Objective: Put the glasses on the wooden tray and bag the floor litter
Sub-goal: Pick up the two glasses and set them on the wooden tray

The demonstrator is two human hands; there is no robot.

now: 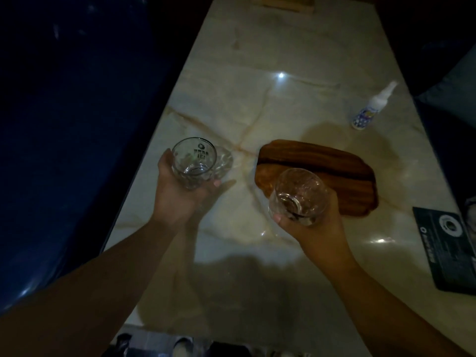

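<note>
Head view: clear glasses (194, 163), smooth wooden tray (334, 171).

Your wooden tray (322, 171) lies mid-table (257, 86), the spray bottle (371, 106) behind it to the right, the box (448, 248) nearer on its right.

My left glass (193, 162) is clear with dark print; the right glass (298, 195), plain clear. Wooden tray (334, 171): warm brown, streaky grain. Marble table (257, 99), cream with tan veins. Far-right spray bottle (371, 109), white, blue-patterned.
</note>
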